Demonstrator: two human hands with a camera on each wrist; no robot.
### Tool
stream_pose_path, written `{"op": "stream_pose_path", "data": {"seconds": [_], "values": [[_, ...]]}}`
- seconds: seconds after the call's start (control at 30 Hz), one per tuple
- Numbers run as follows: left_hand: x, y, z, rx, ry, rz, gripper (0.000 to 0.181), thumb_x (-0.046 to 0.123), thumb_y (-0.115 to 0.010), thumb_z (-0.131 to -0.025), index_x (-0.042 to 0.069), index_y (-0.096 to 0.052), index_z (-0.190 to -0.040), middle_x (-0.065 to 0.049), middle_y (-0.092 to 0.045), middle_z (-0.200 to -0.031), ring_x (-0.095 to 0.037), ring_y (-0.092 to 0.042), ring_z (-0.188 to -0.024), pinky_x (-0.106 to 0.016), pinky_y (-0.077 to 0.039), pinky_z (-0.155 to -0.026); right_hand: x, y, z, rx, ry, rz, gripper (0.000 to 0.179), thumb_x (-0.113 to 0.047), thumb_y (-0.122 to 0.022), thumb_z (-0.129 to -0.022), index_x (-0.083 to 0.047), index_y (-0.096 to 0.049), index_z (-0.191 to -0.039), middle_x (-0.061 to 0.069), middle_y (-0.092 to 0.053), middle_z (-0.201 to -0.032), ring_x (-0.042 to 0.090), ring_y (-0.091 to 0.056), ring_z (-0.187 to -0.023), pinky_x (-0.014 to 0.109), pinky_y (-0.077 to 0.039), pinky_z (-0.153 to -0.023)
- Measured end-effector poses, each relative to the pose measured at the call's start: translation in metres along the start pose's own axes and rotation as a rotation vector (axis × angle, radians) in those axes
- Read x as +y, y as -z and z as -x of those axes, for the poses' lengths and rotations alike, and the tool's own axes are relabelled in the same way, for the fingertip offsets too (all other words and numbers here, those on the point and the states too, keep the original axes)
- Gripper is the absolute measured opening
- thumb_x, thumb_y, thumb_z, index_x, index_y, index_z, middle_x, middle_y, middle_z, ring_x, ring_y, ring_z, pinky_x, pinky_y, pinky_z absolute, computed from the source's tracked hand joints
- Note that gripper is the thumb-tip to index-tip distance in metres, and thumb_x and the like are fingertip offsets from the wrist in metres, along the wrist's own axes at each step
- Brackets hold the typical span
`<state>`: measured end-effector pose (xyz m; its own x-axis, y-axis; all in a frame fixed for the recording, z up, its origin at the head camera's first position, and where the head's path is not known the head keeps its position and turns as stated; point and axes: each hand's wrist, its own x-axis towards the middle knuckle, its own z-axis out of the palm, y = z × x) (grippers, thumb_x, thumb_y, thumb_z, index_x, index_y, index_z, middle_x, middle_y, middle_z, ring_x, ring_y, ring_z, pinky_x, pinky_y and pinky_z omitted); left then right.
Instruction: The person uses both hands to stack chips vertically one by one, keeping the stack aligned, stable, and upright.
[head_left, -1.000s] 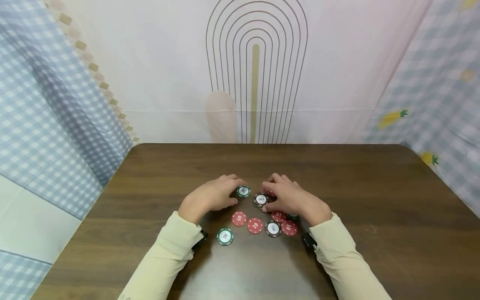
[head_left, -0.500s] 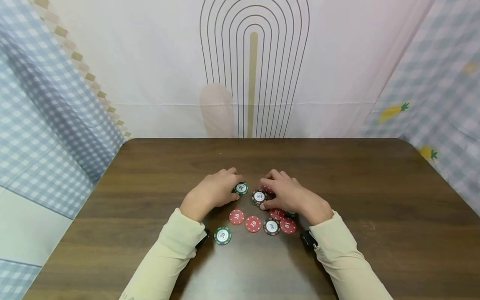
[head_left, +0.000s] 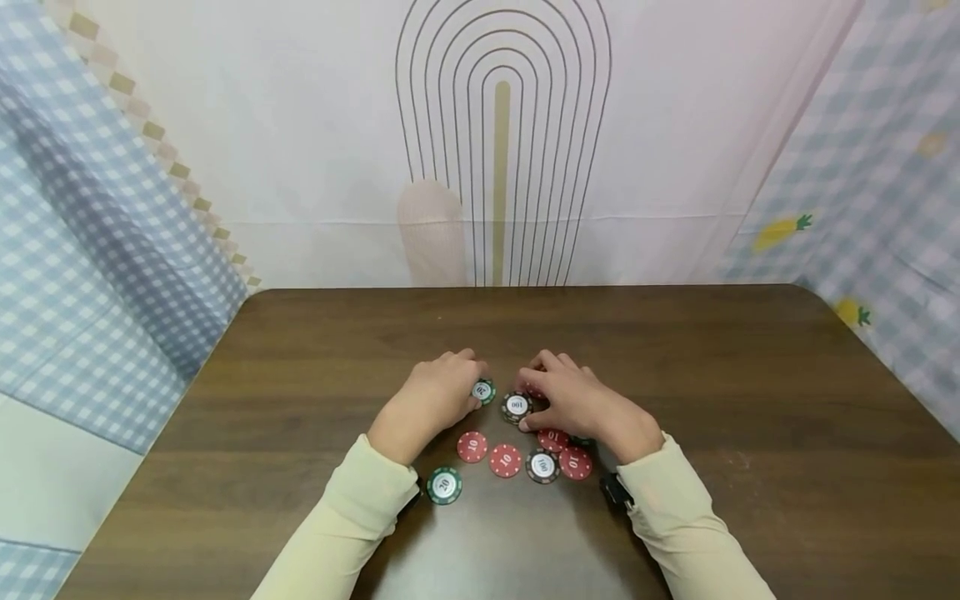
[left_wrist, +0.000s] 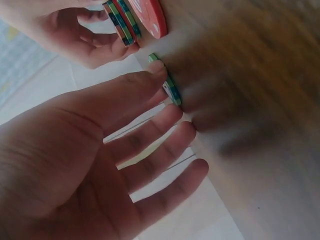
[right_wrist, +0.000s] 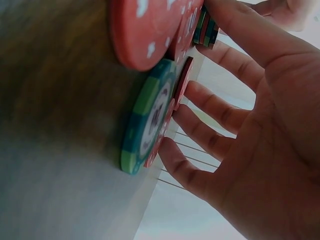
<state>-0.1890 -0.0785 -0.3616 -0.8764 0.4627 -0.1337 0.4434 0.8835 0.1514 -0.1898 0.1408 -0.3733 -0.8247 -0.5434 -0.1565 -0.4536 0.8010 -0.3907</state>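
Note:
My left hand (head_left: pixel 435 398) pinches a green poker chip marked 20 (head_left: pixel 483 391) by its edge. In the left wrist view, thumb and index finger lie on either side of this green chip (left_wrist: pixel 172 92), and the other fingertips rest near the table. My right hand (head_left: pixel 581 404) holds a small stack of chips between thumb and index finger, a black chip marked 100 (head_left: pixel 517 406) on top. From the right wrist, the edges of that stack (right_wrist: pixel 205 29) show dark and green. Its other fingertips touch the table by a red chip (right_wrist: pixel 184 82), partly hidden from the head.
Nearer the person lie red chips marked 10 (head_left: pixel 506 460), another black 100 chip (head_left: pixel 542 466) and a green 20 chip (head_left: pixel 445 485). A further green chip (right_wrist: pixel 150 120) lies under the right palm. The brown wooden table (head_left: pixel 337 333) ends at a white patterned cloth (head_left: pixel 322 150).
My left fingers have closed in on the green 20 chip, with the thumb now at its edge. My right hand stays at the stack. The head view has shifted slightly.

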Motion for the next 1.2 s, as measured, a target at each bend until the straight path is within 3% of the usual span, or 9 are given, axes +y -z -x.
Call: {"op": "stream_pose_path", "data": {"seconds": [0.2, 0.27, 0.43, 0.6, 1.0, 1.2], "values": [[-0.004, 0.002, -0.001, -0.026, -0.047, -0.061, 0.038, 0.026, -0.074, -0.101, 0.015, -0.069, -0.137, -0.009, -0.062, -0.142, -0.028, -0.062, -0.129, -0.050, -0.055, -0.100, 0.000, 0.001, 0.001, 0.002, 0.002, 0.008, 0.035, -0.034, -0.082, -0.093, -0.024, -0.069, -0.124, 0.010, -0.054, -0.135, 0.033, -0.049, -0.125, 0.065, -0.041, -0.102], [-0.005, 0.002, -0.002, -0.014, -0.076, -0.091, 0.037, 0.027, -0.074, -0.101, 0.013, -0.070, -0.135, -0.010, -0.063, -0.141, -0.027, -0.064, -0.127, -0.049, -0.056, -0.099, 0.001, 0.001, 0.001, 0.007, 0.004, 0.009, 0.035, -0.034, -0.082, -0.093, -0.024, -0.069, -0.124, 0.010, -0.054, -0.134, 0.032, -0.050, -0.124, 0.066, -0.042, -0.102], [-0.008, 0.000, -0.003, 0.015, -0.106, -0.138, 0.030, 0.028, -0.076, -0.098, 0.008, -0.073, -0.120, -0.009, -0.069, -0.116, -0.024, -0.068, -0.103, -0.046, -0.059, -0.085, 0.001, 0.001, 0.001, 0.011, 0.013, 0.005, 0.032, -0.033, -0.083, -0.093, -0.025, -0.070, -0.121, 0.007, -0.055, -0.128, 0.030, -0.050, -0.119, 0.064, -0.043, -0.101], [-0.009, -0.001, -0.004, 0.028, -0.101, -0.154, 0.020, 0.029, -0.078, -0.093, 0.011, -0.070, -0.100, -0.007, -0.068, -0.102, -0.019, -0.062, -0.084, -0.044, -0.058, -0.075, 0.001, 0.000, 0.001, 0.005, 0.014, 0.007, 0.031, -0.033, -0.082, -0.093, -0.025, -0.069, -0.121, 0.006, -0.055, -0.125, 0.029, -0.050, -0.117, 0.064, -0.043, -0.101], [-0.013, 0.001, -0.001, 0.054, -0.109, -0.116, 0.029, 0.032, -0.080, -0.081, 0.020, -0.056, -0.069, 0.004, -0.059, -0.076, -0.013, -0.050, -0.065, -0.039, -0.051, -0.061, 0.000, -0.001, 0.001, 0.013, 0.011, 0.005, 0.031, -0.032, -0.083, -0.093, -0.024, -0.069, -0.120, 0.008, -0.055, -0.128, 0.031, -0.050, -0.120, 0.065, -0.042, -0.101], [-0.014, 0.005, 0.001, 0.029, -0.097, -0.064, 0.029, 0.030, -0.079, -0.080, 0.020, -0.055, -0.067, 0.005, -0.055, -0.070, -0.013, -0.045, -0.060, -0.035, -0.045, -0.057, -0.002, 0.000, 0.001, 0.010, 0.007, 0.001, 0.029, -0.031, -0.083, -0.093, -0.025, -0.070, -0.118, 0.004, -0.055, -0.123, 0.028, -0.049, -0.115, 0.065, -0.042, -0.103]]}}
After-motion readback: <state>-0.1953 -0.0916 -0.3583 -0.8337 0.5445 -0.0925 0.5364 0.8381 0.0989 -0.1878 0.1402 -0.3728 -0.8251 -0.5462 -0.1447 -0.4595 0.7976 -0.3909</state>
